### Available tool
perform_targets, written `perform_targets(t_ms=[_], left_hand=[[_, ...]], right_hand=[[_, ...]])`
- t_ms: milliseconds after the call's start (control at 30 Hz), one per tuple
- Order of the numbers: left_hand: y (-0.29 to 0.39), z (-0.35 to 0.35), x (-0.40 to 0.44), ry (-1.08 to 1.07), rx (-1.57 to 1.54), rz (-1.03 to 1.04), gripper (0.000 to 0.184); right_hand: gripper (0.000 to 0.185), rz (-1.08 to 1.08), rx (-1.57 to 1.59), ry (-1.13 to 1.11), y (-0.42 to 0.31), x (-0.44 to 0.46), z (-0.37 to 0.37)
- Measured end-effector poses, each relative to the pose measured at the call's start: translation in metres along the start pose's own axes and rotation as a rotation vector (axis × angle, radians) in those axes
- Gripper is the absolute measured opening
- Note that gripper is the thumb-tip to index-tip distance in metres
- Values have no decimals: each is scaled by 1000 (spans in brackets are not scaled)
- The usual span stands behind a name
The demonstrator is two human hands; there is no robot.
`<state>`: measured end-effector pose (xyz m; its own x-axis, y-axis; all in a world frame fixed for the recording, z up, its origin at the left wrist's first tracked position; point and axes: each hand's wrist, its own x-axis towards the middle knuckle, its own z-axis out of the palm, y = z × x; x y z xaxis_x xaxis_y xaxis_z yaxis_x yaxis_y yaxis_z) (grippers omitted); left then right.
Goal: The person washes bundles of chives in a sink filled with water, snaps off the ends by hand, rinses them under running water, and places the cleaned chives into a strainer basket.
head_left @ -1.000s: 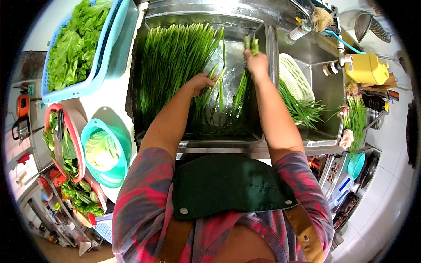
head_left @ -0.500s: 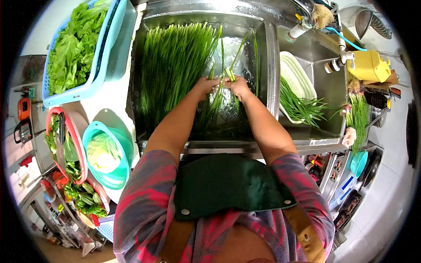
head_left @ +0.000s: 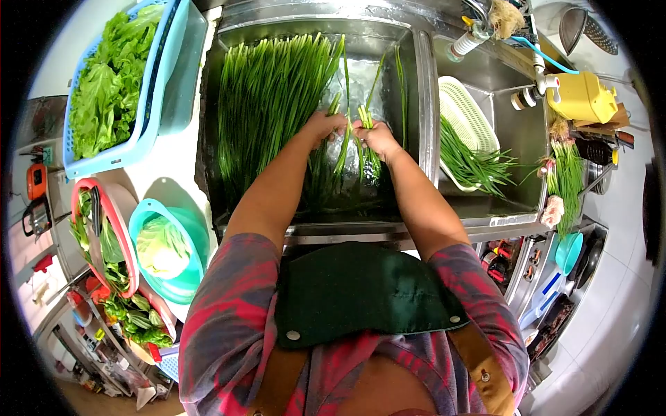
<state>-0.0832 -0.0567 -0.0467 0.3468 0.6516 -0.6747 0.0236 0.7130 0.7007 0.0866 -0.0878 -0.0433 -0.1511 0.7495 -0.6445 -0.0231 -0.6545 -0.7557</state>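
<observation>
Long green stalks [head_left: 270, 97] lie in a thick row across the left part of the water-filled metal sink [head_left: 316, 24]. My left hand [head_left: 325, 129] is closed on a few stalks at the right side of that row. Close beside it, my right hand [head_left: 377, 139] grips a small bunch of stalks, its pale ends poking up above the fingers and its leaves hanging down into the water. A few loose stalks [head_left: 402, 90] float near the sink's right wall.
In the right basin, a pale green basket [head_left: 466, 111] holds more stalks. A blue basket [head_left: 156, 97] of lettuce, a teal colander [head_left: 187, 277] with cabbage and a red-rimmed basket [head_left: 82, 191] stand left. A faucet [head_left: 548, 82] and yellow jug [head_left: 583, 100] are right.
My right hand has come from the sink's right side to beside my left hand, now with a small bunch in it. Loose stalks now show near the right wall.
</observation>
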Motion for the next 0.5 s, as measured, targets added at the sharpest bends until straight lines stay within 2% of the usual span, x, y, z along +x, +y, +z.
perform_targets(t_ms=[33,167,267,400,433,500], left_hand=[[1,7,-5,101,-20,71,18],[-19,-3,19,71,-47,102,20],[-1,-1,3,-6,-148,-22,20],[-9,-5,14,69,22,27,21],[-17,-5,21,117,-15,104,23],[-20,-6,26,88,26,52,25]], right_hand=[[15,-4,-43,5,-3,-3,1],[12,13,-90,-36,-3,-2,-1],[10,13,-53,-40,2,3,-5],[12,-104,-26,-29,7,9,-1],[11,-96,-6,-37,5,7,0],[10,-52,-16,-14,-1,1,1]])
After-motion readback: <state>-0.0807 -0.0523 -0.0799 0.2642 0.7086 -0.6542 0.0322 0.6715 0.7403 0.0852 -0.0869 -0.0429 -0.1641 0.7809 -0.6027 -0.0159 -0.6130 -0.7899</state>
